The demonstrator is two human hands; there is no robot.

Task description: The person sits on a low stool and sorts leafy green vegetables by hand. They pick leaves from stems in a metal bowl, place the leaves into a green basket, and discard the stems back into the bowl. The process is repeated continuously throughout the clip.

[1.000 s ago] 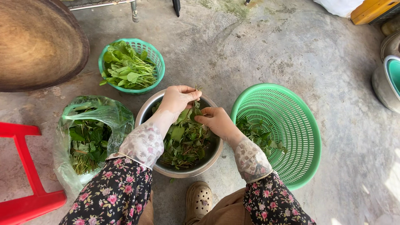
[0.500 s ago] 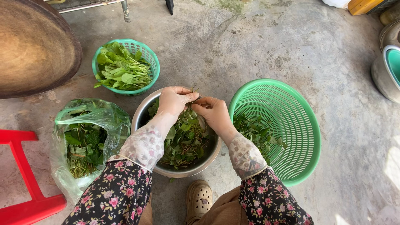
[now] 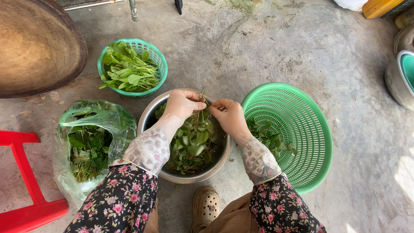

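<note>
A steel bowl [image 3: 148,116] full of leafy green stems sits on the concrete floor in front of me. Over its far rim my left hand [image 3: 183,105] and my right hand [image 3: 230,115] pinch a bunch of herb stems [image 3: 201,113] between them, fingertips almost touching. Both hands wear thin gloves and patterned sleeves. To the right of the bowl stands a large green plastic basket [image 3: 302,129] with a few picked leaves [image 3: 269,137] inside.
A small green basket [image 3: 148,49] of leaves is behind the bowl. A clear plastic bag of greens [image 3: 92,142] lies to the left, beside a red stool [image 3: 26,181]. A round woven tray [image 3: 36,45] is far left; metal pots [image 3: 401,69] sit far right.
My right hand rose from the greens toward my left hand; both now meet on the stems above the bowl's far rim.
</note>
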